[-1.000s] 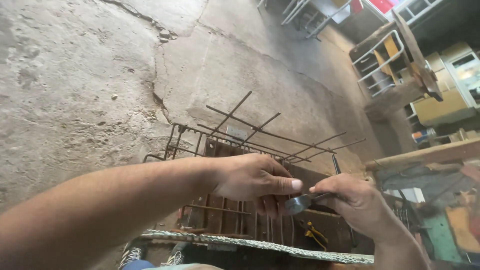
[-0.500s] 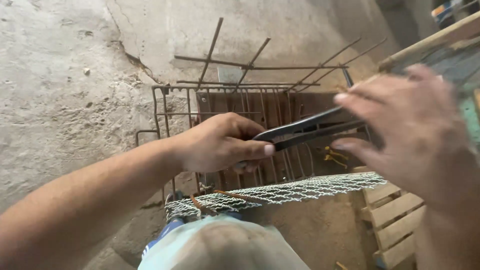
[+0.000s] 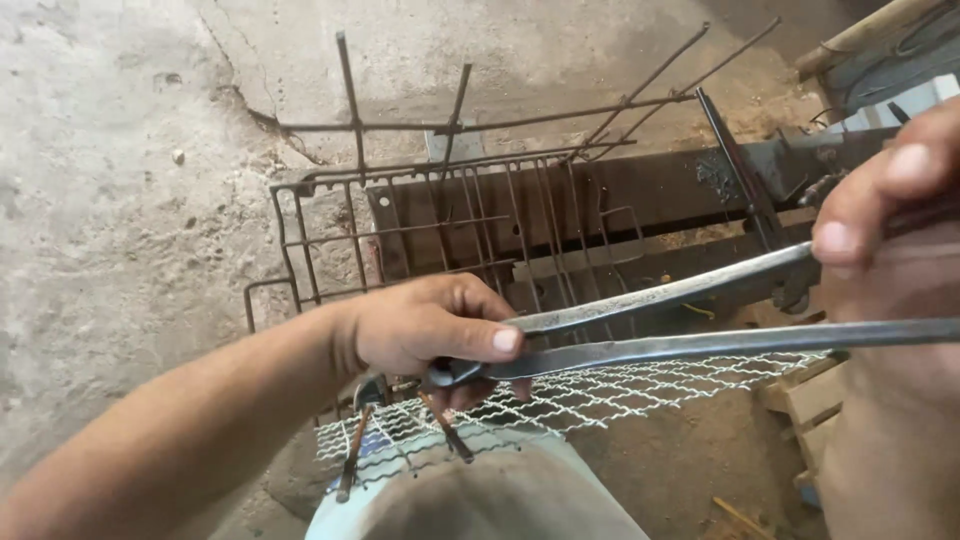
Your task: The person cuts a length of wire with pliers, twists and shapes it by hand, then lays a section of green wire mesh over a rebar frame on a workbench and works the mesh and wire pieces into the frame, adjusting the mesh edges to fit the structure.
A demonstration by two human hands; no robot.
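My left hand point(image 3: 430, 330) is closed around the head of long steel pincers point(image 3: 690, 320), thumb pressed on the jaws, just above a strip of white wire mesh point(image 3: 560, 400). My right hand point(image 3: 890, 230) grips the ends of the two long handles at the right edge, close to the camera. Short rusty rod ends point(image 3: 350, 465) stick up through the mesh below the left hand. Behind the hands stands a cage of rusty steel bars point(image 3: 420, 220).
A dark steel frame point(image 3: 660, 195) lies under the cage on a cracked concrete floor point(image 3: 110, 200). Wooden boards point(image 3: 810, 400) lie at the lower right. A grey rounded object point(image 3: 480, 500) fills the bottom centre.
The view has tilted down and closer. The pincers' handles have spread apart, and my right hand has moved to the right edge. My left hand stays on the pincers' head.
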